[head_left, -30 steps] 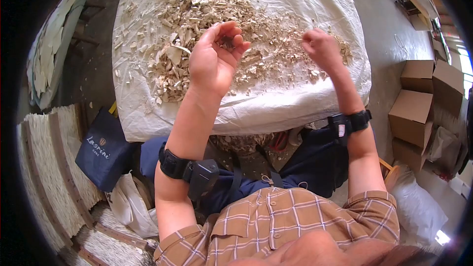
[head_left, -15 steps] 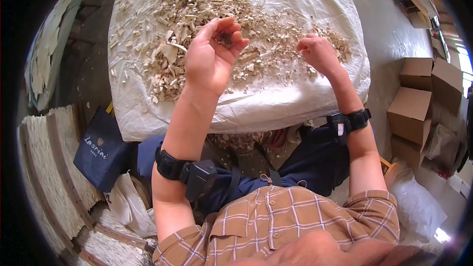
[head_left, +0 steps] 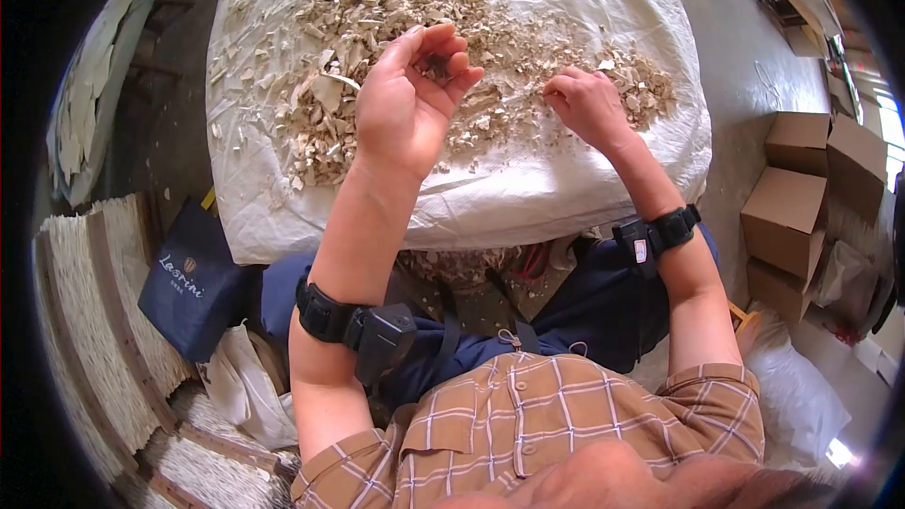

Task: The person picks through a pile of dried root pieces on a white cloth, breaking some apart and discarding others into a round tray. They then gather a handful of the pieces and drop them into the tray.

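Observation:
Pale, dry flakes and chips lie spread over a table covered with white cloth. My left hand is raised palm-up above them, its fingers curled round a small clump of dark bits. Over the thinner scatter on the right, my right hand is turned down with thumb and fingertips pinched together. Whatever those fingertips hold, if anything, is too small to make out. A smaller heap of flakes lies just right of that hand.
At the left stand a dark blue bag and ridged, pale stacked panels. Cardboard boxes and a whitish plastic sack are on the right. Another surface with pale sheets stands at the far left.
My right hand has moved left across the scattered flakes, toward my left hand. My left hand stays almost in place, still curled round the dark bits.

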`<action>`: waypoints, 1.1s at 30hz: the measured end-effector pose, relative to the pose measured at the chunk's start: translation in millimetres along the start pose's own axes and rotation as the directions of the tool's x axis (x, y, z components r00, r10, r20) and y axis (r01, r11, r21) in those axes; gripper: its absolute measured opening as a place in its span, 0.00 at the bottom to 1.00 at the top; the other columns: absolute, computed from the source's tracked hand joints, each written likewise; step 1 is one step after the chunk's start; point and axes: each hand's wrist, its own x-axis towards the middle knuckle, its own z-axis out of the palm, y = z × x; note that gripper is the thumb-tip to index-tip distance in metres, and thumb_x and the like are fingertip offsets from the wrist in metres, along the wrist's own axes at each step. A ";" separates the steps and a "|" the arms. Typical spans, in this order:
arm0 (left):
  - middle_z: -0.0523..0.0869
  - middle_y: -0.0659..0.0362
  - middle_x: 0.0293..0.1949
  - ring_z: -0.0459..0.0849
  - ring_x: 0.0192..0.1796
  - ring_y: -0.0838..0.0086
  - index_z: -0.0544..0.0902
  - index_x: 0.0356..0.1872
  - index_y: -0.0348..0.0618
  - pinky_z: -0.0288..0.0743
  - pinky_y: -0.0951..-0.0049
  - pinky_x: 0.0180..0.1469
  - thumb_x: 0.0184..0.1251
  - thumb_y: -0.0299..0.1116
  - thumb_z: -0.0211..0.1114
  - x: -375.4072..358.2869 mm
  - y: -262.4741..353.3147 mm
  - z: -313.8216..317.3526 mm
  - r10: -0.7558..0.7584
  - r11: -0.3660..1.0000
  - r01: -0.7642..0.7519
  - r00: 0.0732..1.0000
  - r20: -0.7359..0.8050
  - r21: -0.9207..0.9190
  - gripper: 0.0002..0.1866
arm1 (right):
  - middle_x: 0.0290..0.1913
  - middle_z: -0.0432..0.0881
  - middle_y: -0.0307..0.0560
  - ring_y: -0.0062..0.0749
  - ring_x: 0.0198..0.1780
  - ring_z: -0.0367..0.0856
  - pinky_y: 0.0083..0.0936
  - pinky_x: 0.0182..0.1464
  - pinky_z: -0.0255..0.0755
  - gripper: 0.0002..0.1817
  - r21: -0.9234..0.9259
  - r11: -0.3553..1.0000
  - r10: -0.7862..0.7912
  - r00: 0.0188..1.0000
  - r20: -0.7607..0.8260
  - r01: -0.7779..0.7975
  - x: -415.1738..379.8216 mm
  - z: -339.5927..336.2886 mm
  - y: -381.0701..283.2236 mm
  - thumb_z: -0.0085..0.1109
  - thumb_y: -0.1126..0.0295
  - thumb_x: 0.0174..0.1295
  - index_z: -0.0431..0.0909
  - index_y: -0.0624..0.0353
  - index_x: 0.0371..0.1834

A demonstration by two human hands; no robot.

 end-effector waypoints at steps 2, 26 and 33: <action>0.75 0.55 0.32 0.74 0.33 0.72 0.73 0.37 0.33 0.72 0.66 0.43 0.64 0.32 0.46 0.2 -0.4 -0.3 0.001 1.000 -0.001 1.000 0.001 0.005 0.12 | 0.27 0.76 0.39 0.33 0.33 0.76 0.29 0.40 0.65 0.04 -0.010 1.000 0.027 1.000 0.009 -0.027 0.1 -1.0 -0.6 0.53 0.69 0.50 0.77 0.52 0.23; 0.75 0.55 0.32 0.74 0.33 0.72 0.74 0.36 0.33 0.72 0.66 0.44 0.63 0.32 0.46 -0.3 -1.7 -5.0 -0.011 1.000 0.011 1.000 0.000 0.021 0.12 | 0.28 0.76 0.38 0.33 0.31 0.75 0.28 0.38 0.65 0.04 -0.100 0.995 0.013 1.000 0.007 -0.013 -0.9 5.0 0.7 0.53 0.68 0.51 0.76 0.53 0.24; 0.75 0.55 0.32 0.74 0.33 0.72 0.74 0.36 0.33 0.71 0.66 0.44 0.63 0.32 0.46 1.3 -0.9 -5.3 -0.028 1.000 0.028 1.000 -0.011 -0.003 0.12 | 0.29 0.75 0.46 0.41 0.33 0.74 0.31 0.37 0.66 0.06 -0.021 0.987 0.160 0.982 0.099 -0.159 0.9 -13.8 0.8 0.51 0.69 0.53 0.73 0.58 0.29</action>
